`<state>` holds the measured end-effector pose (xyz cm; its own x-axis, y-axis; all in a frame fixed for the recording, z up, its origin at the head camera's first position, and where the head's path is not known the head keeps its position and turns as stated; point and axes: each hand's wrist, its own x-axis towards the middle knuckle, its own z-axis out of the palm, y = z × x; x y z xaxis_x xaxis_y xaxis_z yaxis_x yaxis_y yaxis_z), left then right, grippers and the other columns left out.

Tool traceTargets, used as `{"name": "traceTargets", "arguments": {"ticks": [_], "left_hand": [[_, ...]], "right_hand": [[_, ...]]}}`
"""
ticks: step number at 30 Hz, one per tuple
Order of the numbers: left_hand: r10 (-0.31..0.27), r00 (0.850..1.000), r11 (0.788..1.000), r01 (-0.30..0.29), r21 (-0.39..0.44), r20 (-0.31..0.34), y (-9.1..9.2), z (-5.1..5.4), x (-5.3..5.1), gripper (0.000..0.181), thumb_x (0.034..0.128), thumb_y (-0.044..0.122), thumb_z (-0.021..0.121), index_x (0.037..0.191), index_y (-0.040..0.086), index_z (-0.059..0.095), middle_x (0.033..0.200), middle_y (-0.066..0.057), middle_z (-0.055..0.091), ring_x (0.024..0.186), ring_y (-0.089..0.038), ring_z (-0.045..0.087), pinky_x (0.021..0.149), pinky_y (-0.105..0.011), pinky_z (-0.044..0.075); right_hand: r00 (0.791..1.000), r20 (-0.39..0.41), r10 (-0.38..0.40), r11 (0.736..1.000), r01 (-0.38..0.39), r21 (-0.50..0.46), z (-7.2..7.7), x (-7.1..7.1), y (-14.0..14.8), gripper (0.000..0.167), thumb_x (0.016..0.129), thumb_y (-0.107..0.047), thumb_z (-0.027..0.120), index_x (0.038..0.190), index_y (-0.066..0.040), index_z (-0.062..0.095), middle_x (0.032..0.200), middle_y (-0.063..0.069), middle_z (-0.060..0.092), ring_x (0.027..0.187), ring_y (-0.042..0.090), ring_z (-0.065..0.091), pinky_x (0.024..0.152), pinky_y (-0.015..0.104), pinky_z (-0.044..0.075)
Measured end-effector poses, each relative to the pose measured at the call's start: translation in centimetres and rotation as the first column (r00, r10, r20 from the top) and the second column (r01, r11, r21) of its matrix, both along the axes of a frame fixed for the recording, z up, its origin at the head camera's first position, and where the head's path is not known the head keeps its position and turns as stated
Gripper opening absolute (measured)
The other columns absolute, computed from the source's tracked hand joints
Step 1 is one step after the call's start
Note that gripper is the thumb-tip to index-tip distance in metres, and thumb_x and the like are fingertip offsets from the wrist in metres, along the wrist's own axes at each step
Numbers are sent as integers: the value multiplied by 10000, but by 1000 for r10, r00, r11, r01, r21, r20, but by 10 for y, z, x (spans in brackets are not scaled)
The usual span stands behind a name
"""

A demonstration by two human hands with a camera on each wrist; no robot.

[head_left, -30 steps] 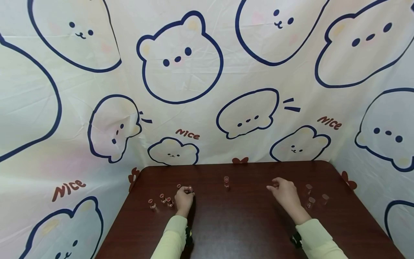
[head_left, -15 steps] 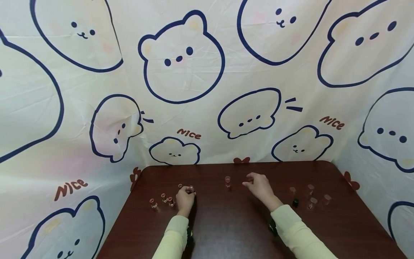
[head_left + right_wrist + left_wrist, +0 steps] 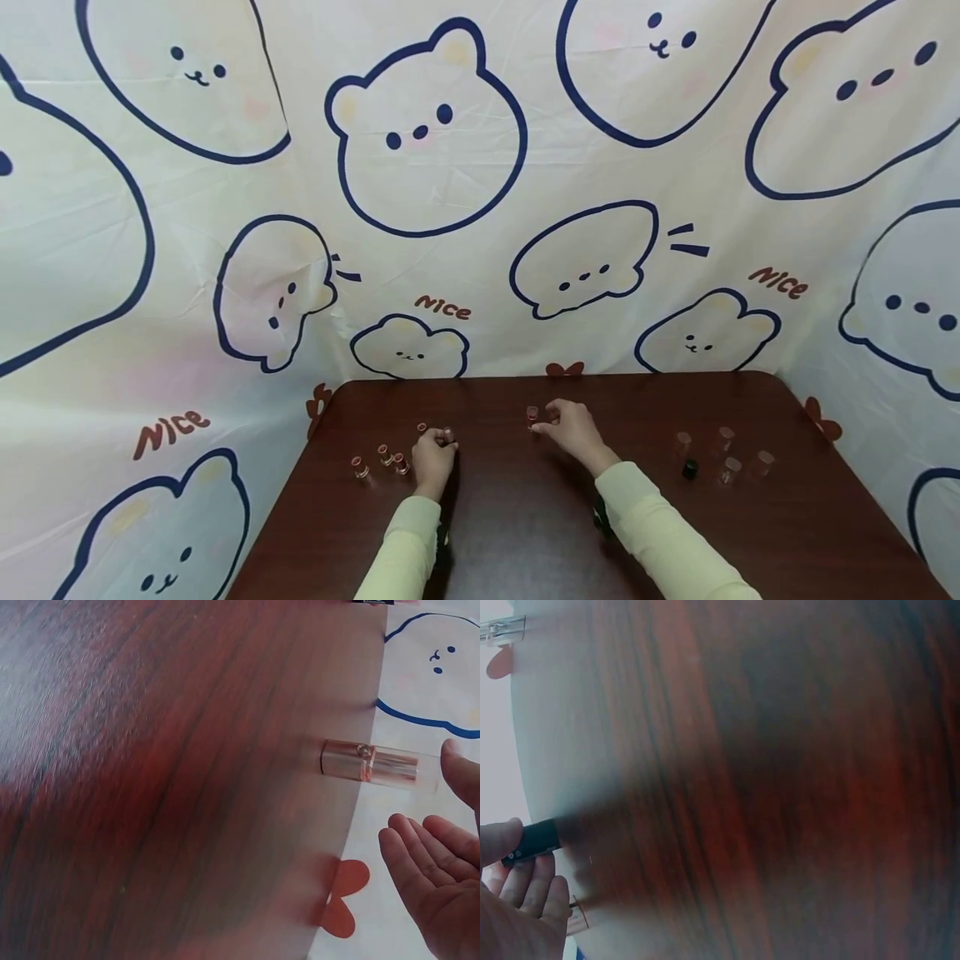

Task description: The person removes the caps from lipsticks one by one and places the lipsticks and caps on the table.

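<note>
A clear-capped, rose-gold lipstick tube (image 3: 367, 763) stands upright on the table near its back edge. My right hand (image 3: 570, 429) is beside its clear top, thumb and fingers apart; in the right wrist view they do not grip it. My left hand (image 3: 433, 462) pinches a short black cylinder (image 3: 534, 841), which looks like a lipstick tube, between thumb and fingers just above the table. Close to the left hand stand several uncapped rose-gold tubes (image 3: 401, 464), one of them partly hidden behind the fingers.
At the right of the dark wooden table (image 3: 510, 533) stand several clear caps (image 3: 729, 472) and a small black cap (image 3: 690, 469). A cloth printed with bears (image 3: 427, 133) hangs behind the table and at both sides.
My right hand has moved left from near the clear caps to the standing lipstick tube, uncovering the black cap and another clear cap. The left hand stays in place with the black cylinder.
</note>
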<state>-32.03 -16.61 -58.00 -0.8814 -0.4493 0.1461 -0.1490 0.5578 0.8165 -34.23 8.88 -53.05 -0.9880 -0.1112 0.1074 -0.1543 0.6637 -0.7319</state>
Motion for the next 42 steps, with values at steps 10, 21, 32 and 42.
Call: {"name": "traceTargets", "arguments": {"ticks": [10,21,32,42], "left_hand": [[-4,1000,1000,4,-19,-12,-2,3,0,150,762,23,797,834,41,666,768,-65,640,756,-270,614,713,-444,496],[-20,1000,1000,20,-17,-9,-3,1,1,146,771,26,793,843,40,667,775,-62,641,762,-263,611,706,-436,495],[-28,1000,1000,27,-6,-10,0,3,-1,154,768,21,796,858,33,672,779,-65,646,755,-250,618,703,-430,505],[-4,1000,1000,5,-10,11,-1,3,0,156,769,37,797,871,40,678,799,-69,649,785,-276,616,732,-445,493]], "right_hand": [[998,65,3,999,0,-52,-7,-12,-14,420,836,-203,782,1175,-1,640,1033,107,653,912,242,625,727,402,533],[999,48,9,1000,-9,-12,-13,-19,-20,341,847,-144,766,1142,-8,662,998,97,658,913,257,622,754,427,521],[1000,16,-15,1000,16,-15,-11,-18,-20,80,859,-91,744,924,-74,702,876,46,650,793,202,602,681,369,507],[1000,9,-15,1000,15,6,-4,-13,-11,86,857,-96,747,930,-81,704,858,31,647,789,184,604,689,362,509]]}}
